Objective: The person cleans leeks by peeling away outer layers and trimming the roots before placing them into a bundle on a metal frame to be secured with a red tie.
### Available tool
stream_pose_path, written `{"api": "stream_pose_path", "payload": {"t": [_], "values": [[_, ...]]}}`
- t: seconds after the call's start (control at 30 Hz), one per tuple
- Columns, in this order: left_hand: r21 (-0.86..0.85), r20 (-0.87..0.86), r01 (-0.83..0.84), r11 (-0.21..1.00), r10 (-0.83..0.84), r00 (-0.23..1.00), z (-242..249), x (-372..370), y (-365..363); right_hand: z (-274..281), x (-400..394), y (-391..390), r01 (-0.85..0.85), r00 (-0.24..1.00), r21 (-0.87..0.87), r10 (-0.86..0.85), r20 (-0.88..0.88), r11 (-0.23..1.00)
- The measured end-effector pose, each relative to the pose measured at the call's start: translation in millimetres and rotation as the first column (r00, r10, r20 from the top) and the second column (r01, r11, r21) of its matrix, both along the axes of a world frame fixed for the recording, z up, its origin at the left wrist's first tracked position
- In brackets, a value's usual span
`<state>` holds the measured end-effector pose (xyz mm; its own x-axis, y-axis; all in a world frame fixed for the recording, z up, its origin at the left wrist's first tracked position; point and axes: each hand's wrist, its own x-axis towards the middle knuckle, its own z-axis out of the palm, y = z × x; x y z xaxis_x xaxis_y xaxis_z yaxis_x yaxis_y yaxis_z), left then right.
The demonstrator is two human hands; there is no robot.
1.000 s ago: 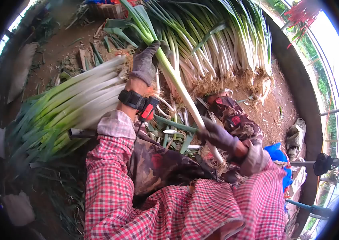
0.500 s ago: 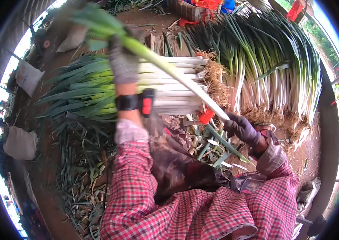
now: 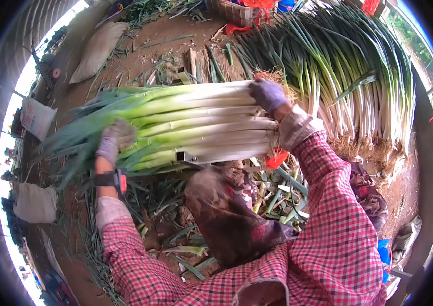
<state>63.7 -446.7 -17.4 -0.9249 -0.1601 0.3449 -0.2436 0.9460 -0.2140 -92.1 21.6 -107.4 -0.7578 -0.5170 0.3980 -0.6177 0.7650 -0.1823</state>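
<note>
A wide pile of leeks (image 3: 206, 120) lies sideways in front of me, with green leaves to the left and white shanks to the right. My left hand (image 3: 112, 140), in a grey glove, rests against the green leaves; motion blurs its fingers. At the far right corner, my gloved right hand (image 3: 270, 94) is closed around the white root end of the farthest leek. Some reddish-brown roots (image 3: 277, 77) show just beyond that hand. A dark metal bracket (image 3: 188, 158) stands at the pile's near side, and another bracket (image 3: 183, 76) at its far side.
More leeks (image 3: 349, 86) stand in a dense row at the right, roots toward me. Leaf scraps (image 3: 277, 196) litter the ground near my knee. A crate (image 3: 234, 14) with red plastic is at the back. Pale sacks (image 3: 99, 51) lie at the left.
The single leek held diagonally across both hands is down on the pile. My left hand has moved left and down to the leaves; my right hand has moved up and left to the root end.
</note>
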Motion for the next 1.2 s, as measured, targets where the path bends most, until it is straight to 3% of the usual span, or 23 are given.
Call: {"api": "stream_pose_path", "payload": {"t": [0.03, 0.1, 0.17, 0.23, 0.3, 0.33, 0.5, 0.53, 0.6, 0.63, 0.67, 0.7, 0.73, 0.77, 0.8, 0.83, 0.87, 0.9, 0.93, 1.03, 1.07, 1.17, 1.2], "values": [[0.094, -0.082, 0.207, 0.974, -0.200, 0.976, 0, -7, 28, -28, -11, 9, -0.003, 0.992, 0.021, 0.006, -0.122, 1.000], [0.052, -0.064, 0.466, 0.883, -0.463, 0.884, 3, -23, 71, -2, -5, 0, 0.091, 0.993, 0.187, -0.103, 0.055, 0.978], [-0.032, 0.050, 0.525, 0.851, -0.523, 0.851, -2, -38, 79, 17, 5, -6, 0.136, 0.968, 0.383, -0.205, 0.147, 0.914], [-0.014, 0.208, 0.458, 0.889, -0.446, 0.871, -2, -43, 68, 28, 5, -9, 0.180, 0.948, 0.556, -0.294, 0.123, 0.812], [0.029, 0.365, 0.380, 0.924, -0.364, 0.857, 1, -50, 55, 26, 6, -8, 0.212, 0.959, 0.531, -0.279, 0.048, 0.821], [-0.042, 0.381, 0.408, 0.912, -0.363, 0.851, 12, -49, 65, 23, 7, -10, 0.226, 0.958, 0.537, -0.285, 0.027, 0.813], [0.116, 0.341, 0.423, 0.899, -0.436, 0.833, -16, -93, 33, 37, 8, -5, 0.218, 0.938, 0.542, -0.327, 0.112, 0.812], [0.164, 0.332, 0.435, 0.885, -0.465, 0.821, -25, -95, 29, 31, 6, -2, 0.186, 0.966, 0.513, -0.250, 0.059, 0.838], [0.290, 0.244, 0.441, 0.849, -0.512, 0.824, -18, -92, 39, -3, -11, 1, 0.180, 0.975, 0.233, -0.143, -0.168, 0.956], [0.333, 0.135, 0.538, 0.774, -0.604, 0.786, -29, -94, 23, -18, -10, 5, 0.162, 0.952, 0.090, -0.131, -0.277, 0.983], [0.370, 0.139, 0.524, 0.767, -0.604, 0.785, -29, -95, 16, 16, 3, -7, 0.181, 0.967, 0.458, -0.243, 0.079, 0.870], [0.406, 0.144, 0.510, 0.759, -0.604, 0.784, -31, -95, 9, 11, -5, -6, 0.130, 0.939, 0.405, -0.244, 0.242, 0.905], [0.890, -0.210, 0.376, 0.257, -0.501, 0.839, -74, -107, -26, -31, -14, 9, 0.095, 0.995, 0.100, -0.098, 0.018, 0.990], [0.769, -0.038, 0.342, 0.540, -0.495, 0.868, -43, -103, -10, -30, -18, 10, 0.122, 0.988, 0.115, -0.132, 0.085, 0.986], [0.621, -0.003, 0.466, 0.630, -0.593, 0.805, -39, -101, -14, -20, -21, 1, 0.146, 0.975, 0.162, -0.170, 0.145, 0.976], [0.594, 0.117, 0.373, 0.713, -0.535, 0.837, -61, -111, -41, -14, -24, -2, 0.164, 0.963, 0.188, -0.198, 0.181, 0.968], [0.602, 0.133, 0.389, 0.697, -0.568, 0.812, -66, -113, -51, -13, -22, 1, 0.164, 0.962, 0.192, -0.200, 0.184, 0.968], [0.707, 0.115, 0.296, 0.642, -0.517, 0.848, -54, -107, -32, -10, -18, 3, 0.140, 0.975, 0.187, -0.168, 0.143, 0.972], [0.714, 0.131, 0.295, 0.635, -0.535, 0.834, -49, -110, -25, -15, -7, 8, 0.055, 0.995, 0.147, -0.066, 0.070, 0.988], [0.552, 0.174, 0.411, 0.726, -0.582, 0.794, -57, -128, -31, -32, 18, 11, -0.257, 0.949, 0.072, 0.265, -0.170, 0.964], [0.507, 0.211, 0.463, 0.727, -0.625, 0.751, -55, -135, -32, -23, 26, 9, -0.151, 0.985, 0.024, 0.149, 0.083, 0.988], [0.475, 0.265, 0.294, 0.830, -0.453, 0.851, -52, -143, -33, -20, 20, 1, 0.006, 1.000, 0.160, -0.007, 0.005, 0.987], [0.488, 0.262, 0.257, 0.834, -0.422, 0.868, -53, -142, -33, -22, 22, 13, -0.040, 0.993, 0.061, 0.033, 0.115, 0.997]]}}
